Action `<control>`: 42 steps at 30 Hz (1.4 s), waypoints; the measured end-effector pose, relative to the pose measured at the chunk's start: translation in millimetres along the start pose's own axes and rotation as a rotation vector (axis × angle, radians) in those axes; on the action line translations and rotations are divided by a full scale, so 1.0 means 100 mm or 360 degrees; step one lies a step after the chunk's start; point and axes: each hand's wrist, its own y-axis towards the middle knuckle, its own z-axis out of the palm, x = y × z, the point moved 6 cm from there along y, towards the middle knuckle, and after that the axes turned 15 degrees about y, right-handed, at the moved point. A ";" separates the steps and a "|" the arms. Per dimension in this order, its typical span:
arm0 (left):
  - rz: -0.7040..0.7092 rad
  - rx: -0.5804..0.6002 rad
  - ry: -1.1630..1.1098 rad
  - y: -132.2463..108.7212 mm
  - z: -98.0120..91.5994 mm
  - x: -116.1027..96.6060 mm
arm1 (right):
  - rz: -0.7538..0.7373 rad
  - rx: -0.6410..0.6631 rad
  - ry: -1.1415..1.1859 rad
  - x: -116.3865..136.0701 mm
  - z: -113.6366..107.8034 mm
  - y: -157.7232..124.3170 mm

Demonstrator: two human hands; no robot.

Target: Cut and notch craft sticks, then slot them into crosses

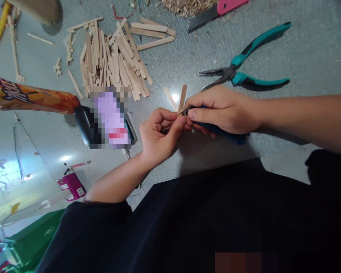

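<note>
In the middle of the head view my left hand (161,134) pinches the lower end of a wooden craft stick (183,95) between thumb and fingers. My right hand (226,110) is closed around a blue-handled cutting tool (206,127), probably pliers. Its small metal jaws (184,110) meet the stick beside my left fingertips; the grip hides most of the tool. Just behind the held stick, another pale stick (170,98) lies on the table. Beyond my right hand, teal-handled long-nose pliers (230,72) lie spread apart.
A heap of craft sticks (116,60) covers the table's far left-centre. A pink-handled blade (210,15) lies by wood chips (184,5). Left of my left hand are a blurred-out phone (112,117) on a stand and an orange patterned cylinder (31,94). A purple power socket (72,186) sits lower left.
</note>
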 end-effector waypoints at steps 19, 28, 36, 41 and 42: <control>-0.0193 -0.0119 0.0000 -0.03 -0.01 0.08 | -0.0052 -0.0285 0.0040 0.00 0.07 -0.02; -0.0176 -0.0138 0.0069 -0.04 -0.03 0.10 | -0.0137 -0.0197 -0.0219 0.07 0.05 -0.01; -0.0189 -0.0092 0.0128 -0.05 -0.02 0.07 | -0.0105 -0.0238 -0.0318 0.08 0.04 -0.01; -0.0118 -0.0081 0.0073 -0.03 -0.01 0.02 | -0.0071 -0.0258 -0.0355 0.08 0.04 0.00; -0.0120 -0.0082 0.0067 -0.03 -0.01 0.03 | -0.0066 -0.0258 -0.0354 0.08 0.04 0.00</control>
